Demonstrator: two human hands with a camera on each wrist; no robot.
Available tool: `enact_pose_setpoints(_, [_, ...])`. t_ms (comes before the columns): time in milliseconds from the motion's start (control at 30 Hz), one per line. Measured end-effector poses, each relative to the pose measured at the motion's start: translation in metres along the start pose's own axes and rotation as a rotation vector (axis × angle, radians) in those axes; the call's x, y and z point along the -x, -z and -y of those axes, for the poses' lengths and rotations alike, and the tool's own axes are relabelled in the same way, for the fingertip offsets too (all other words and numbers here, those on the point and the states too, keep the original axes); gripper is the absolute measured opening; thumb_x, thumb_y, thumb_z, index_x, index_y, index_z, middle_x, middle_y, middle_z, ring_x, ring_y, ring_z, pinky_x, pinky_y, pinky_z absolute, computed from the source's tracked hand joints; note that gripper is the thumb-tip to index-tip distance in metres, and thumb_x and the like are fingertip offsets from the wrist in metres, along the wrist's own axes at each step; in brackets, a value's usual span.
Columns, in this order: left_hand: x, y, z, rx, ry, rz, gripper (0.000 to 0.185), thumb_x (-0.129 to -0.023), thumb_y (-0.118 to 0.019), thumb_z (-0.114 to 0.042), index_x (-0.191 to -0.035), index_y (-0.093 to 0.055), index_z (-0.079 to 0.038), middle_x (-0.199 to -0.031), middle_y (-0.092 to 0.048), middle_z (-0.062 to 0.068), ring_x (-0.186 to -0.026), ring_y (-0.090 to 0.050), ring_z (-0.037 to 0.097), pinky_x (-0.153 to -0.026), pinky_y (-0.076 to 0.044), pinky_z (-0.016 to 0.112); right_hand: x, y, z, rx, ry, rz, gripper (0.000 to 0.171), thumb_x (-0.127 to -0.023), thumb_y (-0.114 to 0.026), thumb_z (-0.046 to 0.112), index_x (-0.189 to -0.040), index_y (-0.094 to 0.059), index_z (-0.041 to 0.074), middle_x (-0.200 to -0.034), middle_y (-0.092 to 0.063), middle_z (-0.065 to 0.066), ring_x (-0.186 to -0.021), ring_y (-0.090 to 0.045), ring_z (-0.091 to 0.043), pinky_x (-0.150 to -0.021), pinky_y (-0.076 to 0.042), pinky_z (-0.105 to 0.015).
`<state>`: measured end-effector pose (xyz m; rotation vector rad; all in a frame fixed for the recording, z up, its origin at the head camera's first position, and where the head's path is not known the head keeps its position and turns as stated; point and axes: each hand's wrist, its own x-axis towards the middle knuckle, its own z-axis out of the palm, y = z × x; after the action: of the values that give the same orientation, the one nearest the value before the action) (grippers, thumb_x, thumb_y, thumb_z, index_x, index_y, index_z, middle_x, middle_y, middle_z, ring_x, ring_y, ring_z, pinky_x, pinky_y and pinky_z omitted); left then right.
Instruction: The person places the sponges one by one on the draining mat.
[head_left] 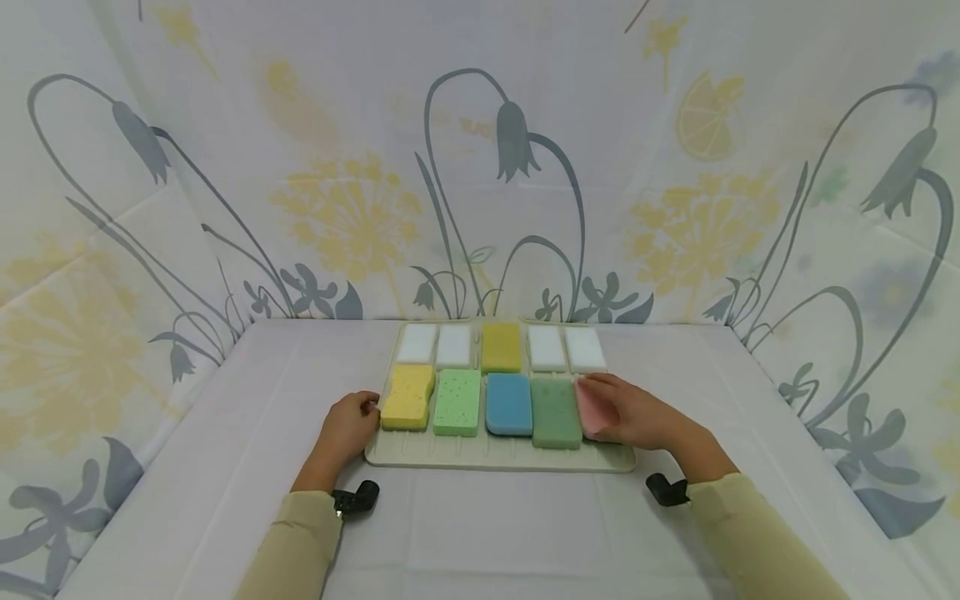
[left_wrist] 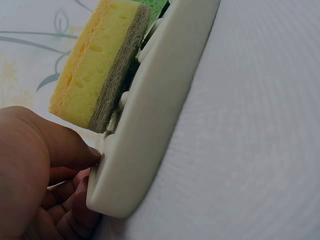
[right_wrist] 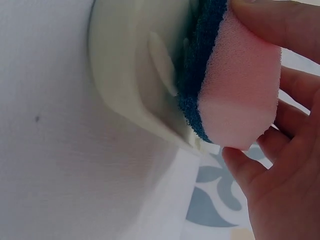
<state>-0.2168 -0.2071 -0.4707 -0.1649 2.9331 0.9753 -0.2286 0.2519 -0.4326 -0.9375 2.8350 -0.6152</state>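
Note:
A cream drying tray [head_left: 487,457] with raised ridges holds two rows of sponges. My left hand [head_left: 348,429] pinches its left rim, thumb on top and fingers curled at the outer edge, as the left wrist view shows. Just above that thumb lies a yellow sponge [left_wrist: 92,65] with a grey-brown scouring layer underneath. At the tray's right end, my right hand [head_left: 637,414] holds a pink sponge [right_wrist: 240,85] with a dark blue scouring layer, thumb on one side and fingers on the other. Its blue side faces the tray.
Along the front row lie a speckled light green sponge [head_left: 457,403], a blue sponge [head_left: 509,404] and a darker green sponge [head_left: 556,412]. Behind them, an olive-yellow sponge [head_left: 501,347] sits between pairs of white sponges [head_left: 546,348]. A floral cloth [head_left: 480,167] hangs behind the white-covered table [head_left: 495,533].

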Motion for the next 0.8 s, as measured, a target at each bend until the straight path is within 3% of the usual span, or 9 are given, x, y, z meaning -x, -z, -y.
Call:
enact_pose_setpoints(467, [-0.0001, 0.0018, -0.0026, -0.008, 0.003, 0.008, 0.039, -0.095, -0.048, -0.015, -0.128, -0.059, 0.002, -0.106, -0.063, 0.013, -0.093, -0.056, 0.024, -0.081, -0.048, 0.041, 0.0036, 0.0009, -0.0009, -0.020, -0.068, 0.068, 0.081, -0.084, -0.071, 0.033, -0.151, -0.034, 0.006, -0.155, -0.031, -0.019, -0.138, -0.035, -0.043, -0.103, -0.038, -0.057])
enact_pose_setpoints(800, [0.0047, 0.0054, 0.0008, -0.040, 0.009, 0.042, 0.038, -0.095, -0.048, -0.014, -0.128, -0.059, 0.003, -0.109, -0.063, 0.015, -0.093, -0.057, 0.024, -0.080, -0.049, 0.042, 0.0003, 0.0022, 0.0051, -0.035, -0.076, 0.102, 0.091, -0.076, -0.074, 0.031, -0.151, -0.032, 0.006, -0.158, -0.026, -0.016, -0.138, -0.036, -0.040, -0.100, -0.041, -0.054])
